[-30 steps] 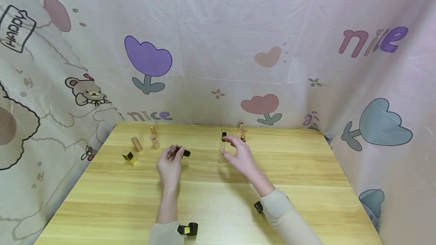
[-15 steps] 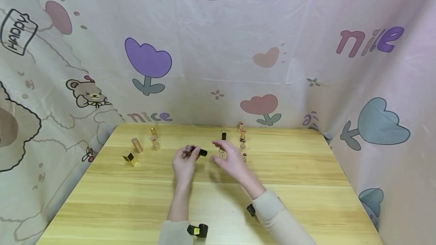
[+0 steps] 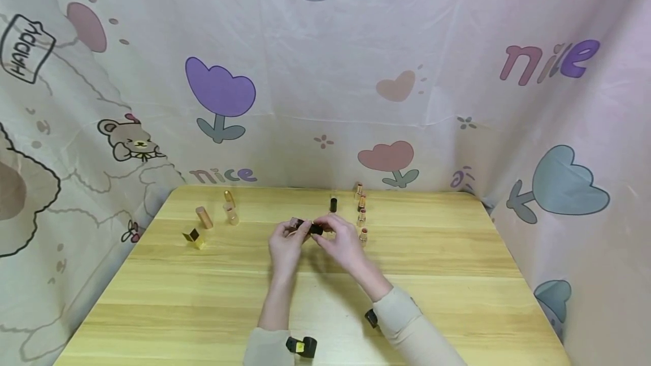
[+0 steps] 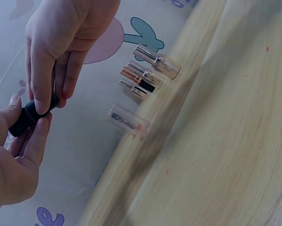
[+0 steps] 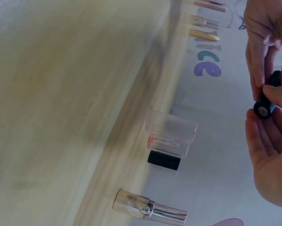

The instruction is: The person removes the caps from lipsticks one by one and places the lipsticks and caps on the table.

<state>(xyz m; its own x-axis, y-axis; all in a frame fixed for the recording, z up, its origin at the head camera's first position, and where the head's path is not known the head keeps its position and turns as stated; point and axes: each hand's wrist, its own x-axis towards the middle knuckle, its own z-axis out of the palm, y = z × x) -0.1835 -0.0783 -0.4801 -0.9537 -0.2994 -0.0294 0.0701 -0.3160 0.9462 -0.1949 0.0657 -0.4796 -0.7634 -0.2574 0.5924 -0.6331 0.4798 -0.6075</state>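
Observation:
My left hand (image 3: 286, 247) grips a black lipstick tube (image 3: 316, 229) above the middle of the table. In the head view, a clear pinkish part shows by the left fingers. My right hand (image 3: 344, 242) pinches the other end of the tube between thumb and fingers. The left wrist view has both hands meeting on the black tube (image 4: 30, 115), which lies at a slant. In the right wrist view, its round end (image 5: 262, 110) faces the camera beside my right thumb. Fingers cover much of the tube.
Several uncapped lipsticks (image 3: 361, 218) stand in a row right of the hands. Behind the hands is a black tube (image 3: 333, 205), with clear caps (image 5: 171, 125) near it. At the left are a rose-gold tube (image 3: 204, 217), a gold tube (image 3: 229, 196) and a gold box-like piece (image 3: 195, 239).
My left hand has moved right with the black lipstick tube. My right hand has left the lipstick row, moved slightly left and taken hold of the tube's other end.

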